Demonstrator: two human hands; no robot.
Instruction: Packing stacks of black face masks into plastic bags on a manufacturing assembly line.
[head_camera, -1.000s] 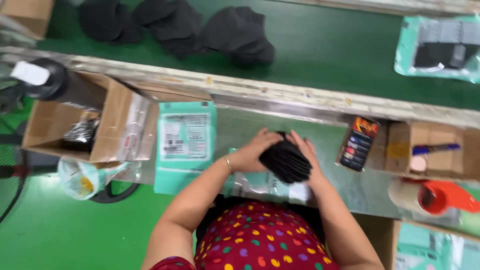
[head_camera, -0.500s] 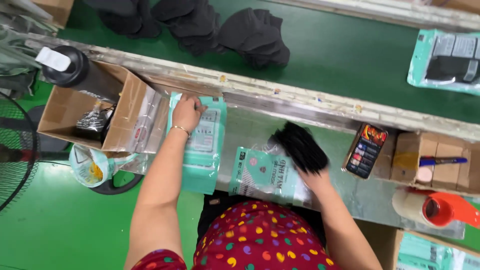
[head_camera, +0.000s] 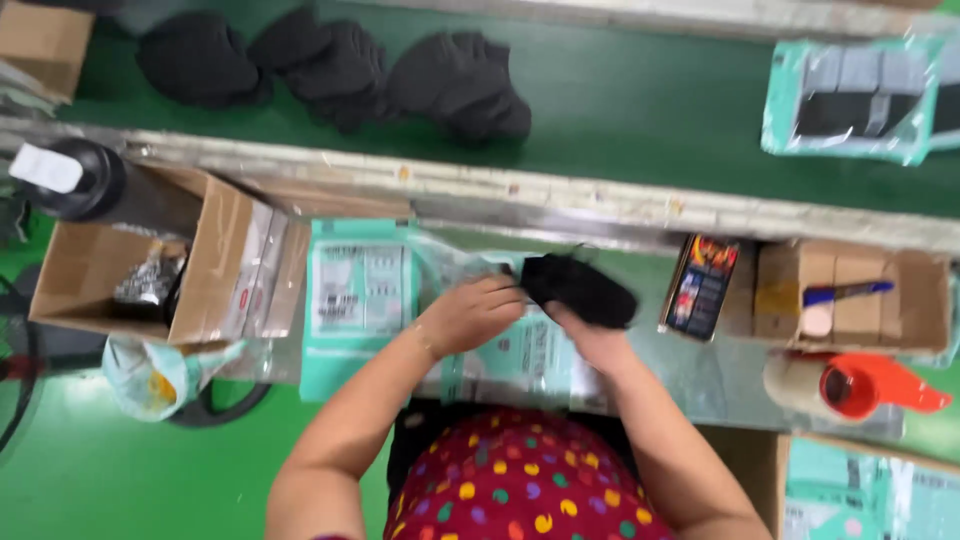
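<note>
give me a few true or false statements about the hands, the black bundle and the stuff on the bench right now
1. Both hands are on the black bundle. True: the left hand touches its near end and the right hand grips it from below.
2. The bundle is held over a clear bag with a teal edge. True.
3. The tape dispenser is blue. False: it is orange-red, at the right of the bench.
4. The green belt carries no items. False: three black bundles lie on it, and a teal-edged pack.
5. The open cardboard box sits on the person's left. True.
</note>
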